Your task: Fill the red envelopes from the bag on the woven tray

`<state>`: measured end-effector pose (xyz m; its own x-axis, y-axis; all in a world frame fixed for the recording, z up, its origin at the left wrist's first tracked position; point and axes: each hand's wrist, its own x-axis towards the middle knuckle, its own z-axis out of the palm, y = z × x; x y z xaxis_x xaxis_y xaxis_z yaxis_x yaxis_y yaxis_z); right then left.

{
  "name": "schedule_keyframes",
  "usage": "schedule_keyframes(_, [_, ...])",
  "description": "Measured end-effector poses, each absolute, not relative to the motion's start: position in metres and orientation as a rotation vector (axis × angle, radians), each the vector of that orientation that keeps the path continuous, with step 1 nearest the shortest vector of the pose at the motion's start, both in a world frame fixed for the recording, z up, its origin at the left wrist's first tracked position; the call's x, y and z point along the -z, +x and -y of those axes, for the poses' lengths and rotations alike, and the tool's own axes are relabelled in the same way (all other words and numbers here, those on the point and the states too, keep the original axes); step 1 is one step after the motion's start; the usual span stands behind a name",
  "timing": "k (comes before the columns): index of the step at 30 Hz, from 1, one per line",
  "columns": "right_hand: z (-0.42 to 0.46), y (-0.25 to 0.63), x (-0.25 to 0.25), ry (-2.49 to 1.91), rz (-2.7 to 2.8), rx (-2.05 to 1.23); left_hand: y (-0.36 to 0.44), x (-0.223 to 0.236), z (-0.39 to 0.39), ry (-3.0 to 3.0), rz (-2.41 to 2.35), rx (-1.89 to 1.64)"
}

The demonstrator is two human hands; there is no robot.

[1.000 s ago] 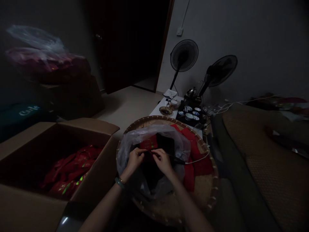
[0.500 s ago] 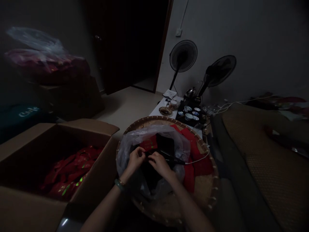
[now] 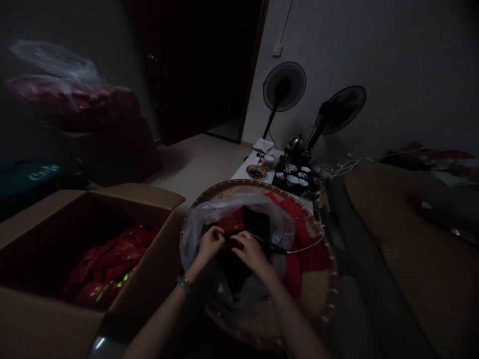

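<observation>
Both my hands are close together over a translucent plastic bag (image 3: 275,214), which lies with its mouth wide in a round woven bamboo tray (image 3: 215,187). My left hand (image 3: 211,245) has thumb and fingertips drawn into a pinch. Facing it, my right hand (image 3: 250,252) is curled, thumb and forefinger bent toward the left fingertips. Whatever lies between them is too dark to make out. Just beyond the fingers rests a red packet (image 3: 231,223) beside black material. A black stick-like device (image 3: 275,248) with a white cord reaches past my right hand. Red pieces (image 3: 312,249) lie along the tray's right side.
On the left stands an open cardboard box (image 3: 144,269) holding many shiny red packets (image 3: 107,264). Past the tray, a low table carries a black tea tray with small cups (image 3: 293,180). Two stand fans (image 3: 284,87) are behind it. A woven mat (image 3: 422,239) covers a seat at right.
My right hand has shifted slightly right, its thumb and forefinger now farther apart. My left hand has barely moved. The bag and tray are unchanged.
</observation>
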<state>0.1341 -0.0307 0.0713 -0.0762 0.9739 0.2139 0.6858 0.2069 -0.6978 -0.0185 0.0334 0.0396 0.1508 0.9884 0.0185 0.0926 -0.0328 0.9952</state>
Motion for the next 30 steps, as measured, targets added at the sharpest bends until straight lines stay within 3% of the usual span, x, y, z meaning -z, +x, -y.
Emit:
schedule_keyframes(7, [0.021,0.137,-0.061,-1.477,1.583,-0.723,-0.023,-0.038,-0.034,1.312,-1.126,-1.03])
schedule_keyframes(10, [0.022,0.144,-0.071,-1.483,1.511,-0.647,-0.023,-0.039,-0.034,1.296,-1.117,-1.024])
schedule_keyframes(15, [0.031,0.131,-0.075,-1.564,1.876,-0.371,-0.02,-0.041,-0.033,1.325,-1.077,-1.018])
schedule_keyframes(21, [0.029,0.119,-0.059,-1.777,2.124,-0.367,-0.019,-0.036,-0.033,1.458,-1.078,-0.866])
schedule_keyframes(30, [0.03,0.122,-0.064,-1.787,2.165,-0.328,-0.022,-0.052,-0.029,1.878,-1.113,-0.953])
